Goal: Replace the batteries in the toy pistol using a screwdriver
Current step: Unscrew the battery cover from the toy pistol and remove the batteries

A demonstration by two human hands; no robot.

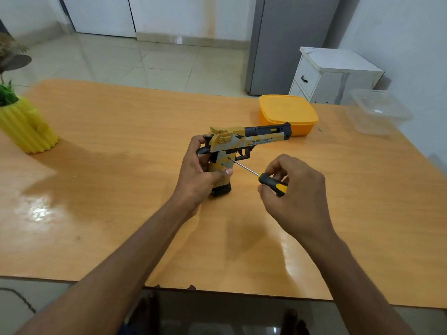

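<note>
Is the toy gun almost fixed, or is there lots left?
Still early. Nothing looks finished: the toy pistol is closed up, with no batteries in sight. Right now the left hand holds its grip upright on the table, and the right hand puts the screwdriver tip to the grip. Opening it, swapping batteries and closing remain.

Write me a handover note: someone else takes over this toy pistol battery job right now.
Left hand: wrapped around the toy pistol grip, standing it butt-down on the table.
Right hand: holds the screwdriver by its handle, tip set against a screw spot on the upper grip.
Done: driver positioned; no cover off, no batteries in sight.
Left: loosen the screw, open the compartment, swap batteries, close up.
Orange lidded box and clear tub sit behind, contents not visible.
</note>
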